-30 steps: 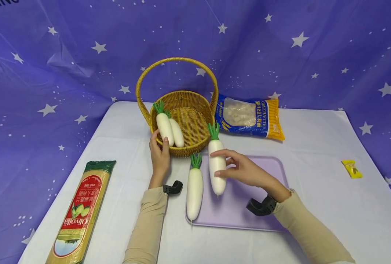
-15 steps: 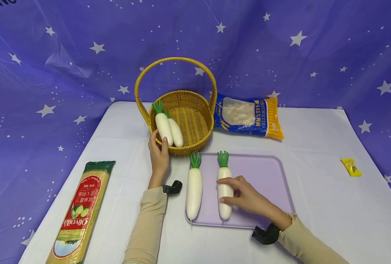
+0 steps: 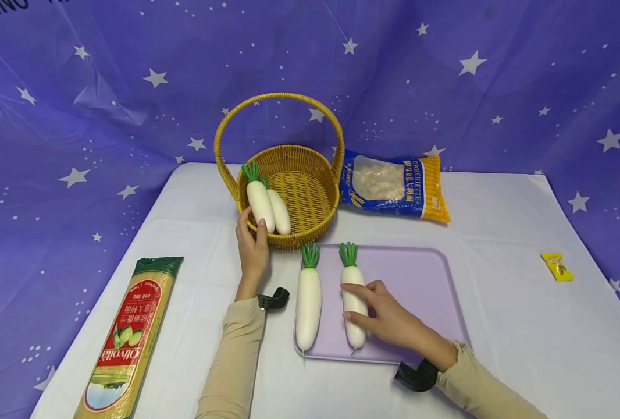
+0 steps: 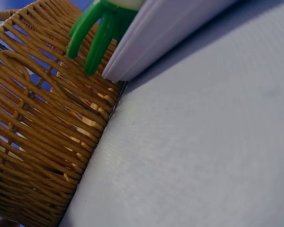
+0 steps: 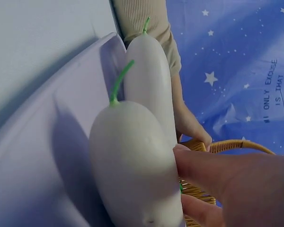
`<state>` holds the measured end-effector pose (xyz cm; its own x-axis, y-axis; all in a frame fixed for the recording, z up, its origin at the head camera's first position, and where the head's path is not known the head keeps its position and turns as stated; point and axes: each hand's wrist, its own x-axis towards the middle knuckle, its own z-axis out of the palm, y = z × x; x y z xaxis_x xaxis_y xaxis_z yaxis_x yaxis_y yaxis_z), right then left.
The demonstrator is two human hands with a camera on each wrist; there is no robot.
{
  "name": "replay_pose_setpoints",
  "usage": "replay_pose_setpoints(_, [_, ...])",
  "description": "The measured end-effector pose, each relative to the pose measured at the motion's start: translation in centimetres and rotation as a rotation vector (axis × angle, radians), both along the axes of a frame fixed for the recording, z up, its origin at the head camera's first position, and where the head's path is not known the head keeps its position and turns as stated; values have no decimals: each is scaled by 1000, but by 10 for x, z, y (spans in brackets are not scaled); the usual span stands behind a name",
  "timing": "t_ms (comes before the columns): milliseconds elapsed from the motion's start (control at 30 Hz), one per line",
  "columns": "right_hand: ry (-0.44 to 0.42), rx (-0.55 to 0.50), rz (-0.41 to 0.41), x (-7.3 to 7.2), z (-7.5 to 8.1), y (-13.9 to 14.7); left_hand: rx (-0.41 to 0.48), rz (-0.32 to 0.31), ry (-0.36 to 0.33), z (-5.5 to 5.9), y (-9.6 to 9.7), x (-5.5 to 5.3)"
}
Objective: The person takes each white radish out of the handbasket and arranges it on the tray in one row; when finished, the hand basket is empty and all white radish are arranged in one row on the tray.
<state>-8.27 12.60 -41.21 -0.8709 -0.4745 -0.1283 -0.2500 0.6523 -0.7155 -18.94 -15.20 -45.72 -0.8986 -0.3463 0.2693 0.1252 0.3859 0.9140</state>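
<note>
My left hand point(image 3: 254, 250) grips the near-left rim of a round wicker basket point(image 3: 317, 230) with a tall hoop handle. Inside it, two white radishes with green tops lean side by side against the left wall. On the lilac tray point(image 3: 409, 273), my right hand point(image 3: 394, 317) holds a white radish point(image 3: 354, 334), thumb and fingers across its body. Parallel to it, another white radish point(image 3: 309, 308) lies along the tray's left edge. From the right wrist, the held radish point(image 5: 132, 156) shows root end first, the thumb at its side.
Behind the tray, a blue and orange pasta bag point(image 3: 394, 186) lies right beside the basket. A long spaghetti pack point(image 3: 132, 337) lies at the left. At the far right is a small yellow packet point(image 3: 557, 267). A purple starry cloth point(image 3: 310, 58) hangs behind the table.
My right hand has brought the radish down from beside the basket onto the tray, then shifted it slightly left toward the other radish. My left hand has stayed at the basket rim.
</note>
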Motion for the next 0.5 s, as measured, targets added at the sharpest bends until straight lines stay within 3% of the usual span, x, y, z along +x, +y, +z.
replay_pose_setpoints(500, [2,0,4,4,0,2,-18,16,15,1,1,0])
